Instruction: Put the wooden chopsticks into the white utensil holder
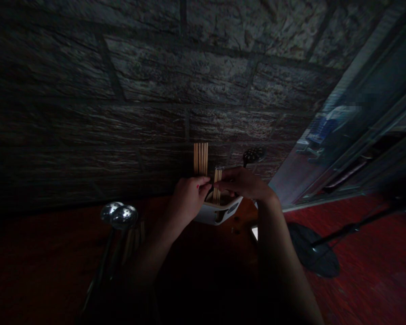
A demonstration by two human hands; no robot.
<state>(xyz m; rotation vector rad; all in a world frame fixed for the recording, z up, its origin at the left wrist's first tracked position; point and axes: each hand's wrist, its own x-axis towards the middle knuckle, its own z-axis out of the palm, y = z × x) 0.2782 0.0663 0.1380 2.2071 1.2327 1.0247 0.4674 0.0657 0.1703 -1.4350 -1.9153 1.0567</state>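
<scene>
A pale utensil holder (205,217) with slots in its side stands against the wall, and both hands are at its top. My right hand (245,183) closes its fingertips on a small upright bundle of chopsticks (218,184), whose lower ends are inside the holder. My left hand (189,196) is at the holder's left side with thumb and forefinger pinched together; what they hold, if anything, is hidden. Just behind it rises a taller row of chopsticks (200,158), lower part covered by the hand. A black slotted spoon (253,155) sticks up behind my right hand.
Two shiny metal ladles (124,216) lie left of my left forearm, beside several dim wooden sticks (131,241). A bright-screened device (255,233) is by my right forearm. Stone-block wall (176,81) rises behind; a stand with round black base (313,250) is at right.
</scene>
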